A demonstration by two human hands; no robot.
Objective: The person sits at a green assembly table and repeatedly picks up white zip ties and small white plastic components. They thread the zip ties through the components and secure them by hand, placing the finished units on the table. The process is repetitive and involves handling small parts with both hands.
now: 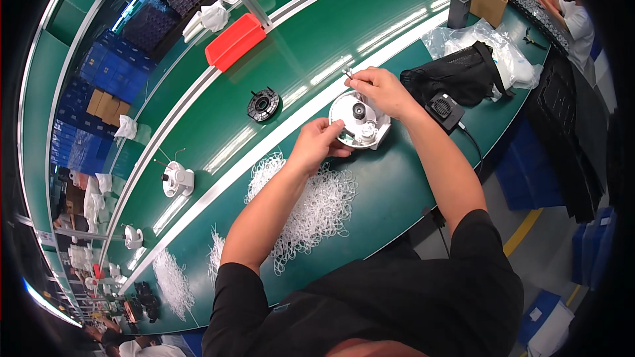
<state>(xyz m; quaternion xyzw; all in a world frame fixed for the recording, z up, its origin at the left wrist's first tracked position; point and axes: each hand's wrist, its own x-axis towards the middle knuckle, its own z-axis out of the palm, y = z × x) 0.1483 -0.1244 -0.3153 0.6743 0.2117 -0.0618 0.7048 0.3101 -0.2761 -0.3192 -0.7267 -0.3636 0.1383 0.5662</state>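
Observation:
My left hand [319, 145] grips the near-left rim of a round white plastic housing [342, 107], thumb on top and fingers below. A black knob-like hub [359, 112] stands in the middle of the housing, with a smaller white round part [368, 133] beside it. Over the housing's far edge, my right hand [383, 90] is closed in a pinch on thin wires [348, 74], whose tips stick out past the fingers. Part of the housing is hidden under that hand. Close by my left forearm lies a heap of thin white loops [317, 205].
A black round part [263, 104] and a white housing with wires [177, 179] rest on the green conveyor [218, 125]. Beyond stands a red bin [235, 42]. To the right are a black mesh bag [456, 76], a small black fan [444, 109] and a cardboard box [488, 1].

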